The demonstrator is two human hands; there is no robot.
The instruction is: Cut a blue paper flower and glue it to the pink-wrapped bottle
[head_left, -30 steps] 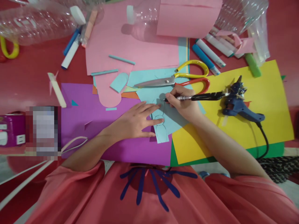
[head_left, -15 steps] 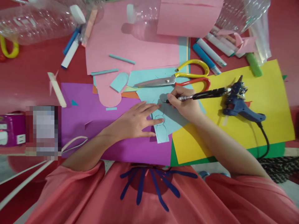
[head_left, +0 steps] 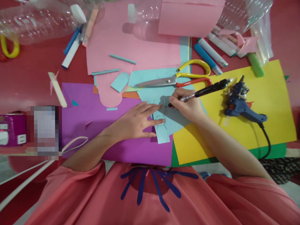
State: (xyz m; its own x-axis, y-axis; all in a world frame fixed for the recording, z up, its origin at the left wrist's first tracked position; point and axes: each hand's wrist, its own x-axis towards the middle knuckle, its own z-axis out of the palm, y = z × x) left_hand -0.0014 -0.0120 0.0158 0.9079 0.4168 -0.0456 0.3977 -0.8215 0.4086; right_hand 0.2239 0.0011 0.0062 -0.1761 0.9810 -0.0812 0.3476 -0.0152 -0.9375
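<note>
My right hand (head_left: 186, 104) is closed around a black pen (head_left: 211, 88), its tip at a sheet of light blue paper (head_left: 180, 120). Rounded outlines are drawn on that sheet, one below another towards its lower left edge. With fingers spread, my left hand (head_left: 142, 120) lies flat across the sheet's left side and the purple paper (head_left: 131, 150). Just above both hands, large scissors (head_left: 166, 82) with one yellow and one red handle rest on blue paper. A small light blue cutout (head_left: 120, 82) with a rounded end lies to their left on pink paper (head_left: 110, 100).
To the right, a blue glue gun (head_left: 245, 109) with a black cord lies on yellow paper (head_left: 276, 93). Several markers (head_left: 207, 58) are at the back right. A clear bottle (head_left: 147, 12) wrapped in pink paper and another bottle (head_left: 42, 22) lie at the back. A purple power block (head_left: 14, 129) sits left.
The pen tip has shifted slightly down and right on the light blue sheet, and the pen now slants more steeply. My left hand has stayed in place.
</note>
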